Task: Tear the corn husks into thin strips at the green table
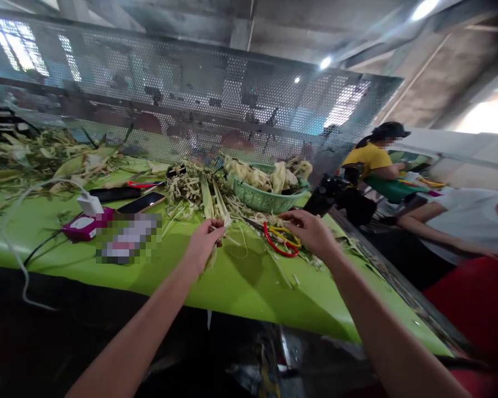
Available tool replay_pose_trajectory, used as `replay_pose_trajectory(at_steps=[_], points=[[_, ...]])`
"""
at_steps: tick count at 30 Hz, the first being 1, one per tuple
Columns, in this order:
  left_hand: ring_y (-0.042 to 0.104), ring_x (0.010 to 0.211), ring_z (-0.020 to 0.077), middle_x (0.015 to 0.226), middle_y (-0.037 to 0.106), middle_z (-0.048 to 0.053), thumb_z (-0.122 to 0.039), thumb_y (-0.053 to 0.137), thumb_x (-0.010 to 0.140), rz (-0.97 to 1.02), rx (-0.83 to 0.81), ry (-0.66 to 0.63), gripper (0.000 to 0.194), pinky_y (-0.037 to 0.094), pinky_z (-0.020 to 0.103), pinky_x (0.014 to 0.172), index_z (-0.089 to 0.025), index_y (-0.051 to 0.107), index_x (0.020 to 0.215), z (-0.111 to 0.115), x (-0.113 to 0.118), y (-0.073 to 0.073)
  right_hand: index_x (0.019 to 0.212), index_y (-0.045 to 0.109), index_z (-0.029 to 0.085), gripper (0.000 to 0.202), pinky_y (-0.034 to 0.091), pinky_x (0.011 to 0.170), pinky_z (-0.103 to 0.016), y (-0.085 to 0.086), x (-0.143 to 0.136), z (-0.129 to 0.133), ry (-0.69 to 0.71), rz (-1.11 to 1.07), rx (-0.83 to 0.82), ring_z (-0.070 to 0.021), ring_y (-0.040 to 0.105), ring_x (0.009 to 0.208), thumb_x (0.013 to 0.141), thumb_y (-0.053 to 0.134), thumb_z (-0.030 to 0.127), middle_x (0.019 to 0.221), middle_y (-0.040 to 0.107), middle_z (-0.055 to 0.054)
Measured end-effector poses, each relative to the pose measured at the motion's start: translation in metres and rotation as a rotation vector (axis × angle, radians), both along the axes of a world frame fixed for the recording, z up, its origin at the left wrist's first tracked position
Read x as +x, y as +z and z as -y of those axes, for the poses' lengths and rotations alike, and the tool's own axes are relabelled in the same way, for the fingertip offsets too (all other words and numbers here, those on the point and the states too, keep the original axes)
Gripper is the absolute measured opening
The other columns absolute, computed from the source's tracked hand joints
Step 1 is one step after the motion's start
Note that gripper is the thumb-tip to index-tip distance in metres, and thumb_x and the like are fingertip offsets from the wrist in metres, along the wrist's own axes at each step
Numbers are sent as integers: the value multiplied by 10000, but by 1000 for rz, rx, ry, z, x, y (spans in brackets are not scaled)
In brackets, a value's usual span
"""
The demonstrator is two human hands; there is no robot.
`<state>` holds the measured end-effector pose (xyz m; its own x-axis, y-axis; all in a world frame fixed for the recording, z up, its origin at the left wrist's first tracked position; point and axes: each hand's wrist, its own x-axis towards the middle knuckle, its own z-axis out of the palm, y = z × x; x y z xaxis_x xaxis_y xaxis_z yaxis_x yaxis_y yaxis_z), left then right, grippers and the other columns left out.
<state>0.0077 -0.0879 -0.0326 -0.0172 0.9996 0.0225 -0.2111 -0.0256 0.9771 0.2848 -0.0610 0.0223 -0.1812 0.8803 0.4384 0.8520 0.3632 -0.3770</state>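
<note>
Near the front of the green table, my left hand (205,243) is closed on a bundle of dried leaf strips (209,200), whose pale ends spread toward the back. My right hand (311,229) hovers by a pair of scissors (283,250) with red and yellow handles. Its fingers are bent and apart, with nothing visible in them. The scissors lie on the table, blades pointing toward the loose strips. Just behind stands a green plastic basket (265,200) holding pale dried husks (257,176).
To the left are a phone (141,203), a magenta power block (87,224) with a white charger (90,203), and a blurred-out object (128,240). A pile of dried leaves (45,157) covers the far left. Behind rises a perforated metal panel (182,83). Two people sit at right.
</note>
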Motion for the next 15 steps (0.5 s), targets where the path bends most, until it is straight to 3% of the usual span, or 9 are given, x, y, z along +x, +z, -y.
replay_pose_trajectory(at_steps=[6, 12, 15], points=[[515, 598, 131, 759, 641, 53, -374, 607, 755, -486, 54, -286, 221, 395, 269, 552, -169, 645, 827, 2, -18, 13, 958, 695, 207, 211, 465, 742, -292, -7, -40, -32, 180, 25, -110, -194, 634, 838, 814, 544, 242, 950, 702, -50], [591, 815, 181, 875, 681, 47, -304, 581, 782, -771, 231, -521, 178, 431, 300, 718, -185, 676, 875, -7, 0, 28, 904, 681, 204, 156, 432, 727, -264, -19, -84, -65, 343, 139, -146, -178, 619, 837, 820, 560, 253, 915, 692, -41], [575, 941, 210, 928, 680, 53, -284, 588, 781, -882, 335, -550, 167, 415, 322, 813, -197, 692, 880, -14, 9, 35, 794, 646, 194, 163, 380, 626, -243, -28, -103, -72, 300, 221, -126, -157, 584, 715, 791, 606, 352, 782, 664, -25]])
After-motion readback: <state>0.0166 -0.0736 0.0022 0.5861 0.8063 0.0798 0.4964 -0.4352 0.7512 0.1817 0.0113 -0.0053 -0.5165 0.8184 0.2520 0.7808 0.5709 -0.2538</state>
